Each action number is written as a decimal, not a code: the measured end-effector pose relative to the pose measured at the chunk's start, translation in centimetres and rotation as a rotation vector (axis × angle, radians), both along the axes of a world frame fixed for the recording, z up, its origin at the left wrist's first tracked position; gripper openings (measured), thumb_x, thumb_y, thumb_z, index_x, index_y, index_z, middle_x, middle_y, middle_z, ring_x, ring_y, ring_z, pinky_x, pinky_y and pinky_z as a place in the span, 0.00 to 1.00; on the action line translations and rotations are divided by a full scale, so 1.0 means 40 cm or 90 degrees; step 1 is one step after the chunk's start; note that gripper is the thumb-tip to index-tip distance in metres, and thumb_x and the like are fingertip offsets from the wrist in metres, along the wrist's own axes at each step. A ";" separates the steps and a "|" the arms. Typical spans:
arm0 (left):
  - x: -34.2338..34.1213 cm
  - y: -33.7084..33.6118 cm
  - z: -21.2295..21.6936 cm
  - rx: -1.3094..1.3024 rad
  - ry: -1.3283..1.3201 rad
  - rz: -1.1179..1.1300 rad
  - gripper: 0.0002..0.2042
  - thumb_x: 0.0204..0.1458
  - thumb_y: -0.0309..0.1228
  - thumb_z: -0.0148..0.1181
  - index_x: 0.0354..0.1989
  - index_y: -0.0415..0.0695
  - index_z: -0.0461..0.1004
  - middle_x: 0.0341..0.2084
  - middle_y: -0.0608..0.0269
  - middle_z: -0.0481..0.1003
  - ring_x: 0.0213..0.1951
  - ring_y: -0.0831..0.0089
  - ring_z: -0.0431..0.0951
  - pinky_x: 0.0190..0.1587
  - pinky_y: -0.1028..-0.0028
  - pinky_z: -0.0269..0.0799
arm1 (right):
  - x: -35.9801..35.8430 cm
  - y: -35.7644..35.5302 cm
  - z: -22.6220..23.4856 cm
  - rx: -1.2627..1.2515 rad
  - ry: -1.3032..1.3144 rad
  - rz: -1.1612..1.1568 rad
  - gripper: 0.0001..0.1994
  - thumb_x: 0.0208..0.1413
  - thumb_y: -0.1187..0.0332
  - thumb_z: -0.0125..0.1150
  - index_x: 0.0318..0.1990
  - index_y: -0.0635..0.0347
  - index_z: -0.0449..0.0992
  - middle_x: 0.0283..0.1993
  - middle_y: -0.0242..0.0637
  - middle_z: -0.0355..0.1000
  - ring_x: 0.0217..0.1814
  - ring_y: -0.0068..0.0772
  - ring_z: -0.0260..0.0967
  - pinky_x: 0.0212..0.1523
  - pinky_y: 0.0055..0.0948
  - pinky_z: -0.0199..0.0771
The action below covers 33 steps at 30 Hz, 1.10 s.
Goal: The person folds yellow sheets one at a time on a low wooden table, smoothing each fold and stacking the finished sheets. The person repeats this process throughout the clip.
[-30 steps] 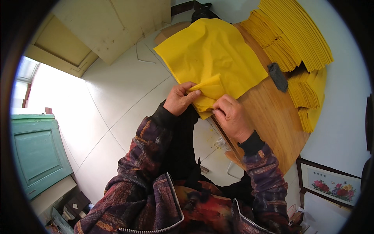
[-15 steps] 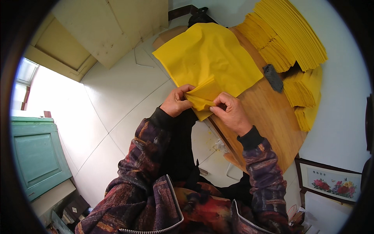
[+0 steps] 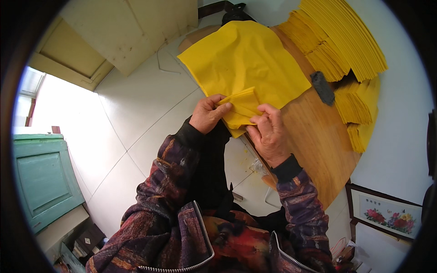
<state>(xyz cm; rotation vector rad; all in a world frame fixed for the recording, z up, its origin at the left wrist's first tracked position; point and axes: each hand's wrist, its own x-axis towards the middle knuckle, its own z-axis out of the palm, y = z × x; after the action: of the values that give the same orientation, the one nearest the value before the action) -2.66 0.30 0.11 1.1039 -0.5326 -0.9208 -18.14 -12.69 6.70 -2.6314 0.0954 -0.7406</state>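
My left hand (image 3: 207,114) grips the left side of a small folded piece of yellow fabric (image 3: 242,103), thumb on top. My right hand (image 3: 271,136) is at the piece's lower right edge, thumb and curled fingers closed on it, with the index finger lifted and bent. The folded piece has several layers and a pleat along its near edge. Under and beyond it, a large yellow fabric sheet (image 3: 248,59) lies spread over the table, slightly wrinkled, its left side hanging past the edge. What my right fingertips press underneath is partly hidden.
Tall stacks of folded yellow fabric (image 3: 341,38) stand at the table's far right, with a lower stack (image 3: 355,102) nearer. A dark grey block (image 3: 322,88) lies beside them on the wooden table (image 3: 318,145). A teal cabinet (image 3: 48,179) is at left, a framed flower picture (image 3: 387,211) at right.
My left thumb has moved up onto the folded fabric. My right hand has shifted slightly down, its fingers opening a little from the pinch. The folded piece lies flatter.
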 end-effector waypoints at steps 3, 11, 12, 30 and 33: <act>-0.002 0.002 0.000 -0.007 -0.005 0.008 0.11 0.59 0.30 0.55 0.42 0.34 0.74 0.34 0.67 0.77 0.37 0.81 0.74 0.43 0.79 0.70 | 0.005 0.000 0.005 0.004 0.010 0.005 0.15 0.36 0.77 0.70 0.34 0.58 0.73 0.50 0.39 0.64 0.42 0.39 0.66 0.40 0.33 0.71; 0.008 0.004 -0.001 -0.013 -0.031 -0.022 0.11 0.59 0.31 0.55 0.43 0.34 0.74 0.35 0.67 0.77 0.38 0.81 0.74 0.44 0.79 0.70 | 0.015 -0.005 0.023 0.080 0.096 0.027 0.08 0.40 0.78 0.66 0.29 0.62 0.72 0.50 0.40 0.65 0.45 0.41 0.64 0.44 0.33 0.69; 0.009 0.005 0.001 -0.008 -0.037 -0.025 0.11 0.59 0.31 0.55 0.43 0.34 0.74 0.36 0.67 0.77 0.38 0.80 0.74 0.44 0.79 0.70 | 0.017 -0.009 0.025 0.110 0.113 0.029 0.08 0.41 0.79 0.65 0.29 0.63 0.72 0.51 0.41 0.64 0.47 0.41 0.64 0.44 0.32 0.69; 0.012 0.007 -0.001 0.071 -0.127 -0.006 0.11 0.58 0.29 0.53 0.45 0.35 0.72 0.35 0.65 0.76 0.38 0.79 0.75 0.43 0.77 0.70 | 0.015 -0.019 0.020 0.203 0.110 0.037 0.06 0.45 0.77 0.62 0.29 0.62 0.70 0.48 0.47 0.67 0.48 0.47 0.67 0.44 0.34 0.70; 0.000 0.000 0.008 -0.010 0.040 -0.007 0.13 0.56 0.28 0.57 0.46 0.34 0.72 0.36 0.64 0.76 0.39 0.78 0.75 0.44 0.77 0.70 | 0.013 -0.018 0.024 0.216 0.115 0.013 0.06 0.45 0.77 0.62 0.28 0.63 0.69 0.48 0.46 0.67 0.47 0.46 0.67 0.44 0.34 0.70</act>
<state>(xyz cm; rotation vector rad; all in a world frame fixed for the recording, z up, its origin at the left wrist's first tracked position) -2.64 0.29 0.42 1.0550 -0.4938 -0.9556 -17.63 -13.41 7.66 -2.3630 0.2235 -0.4343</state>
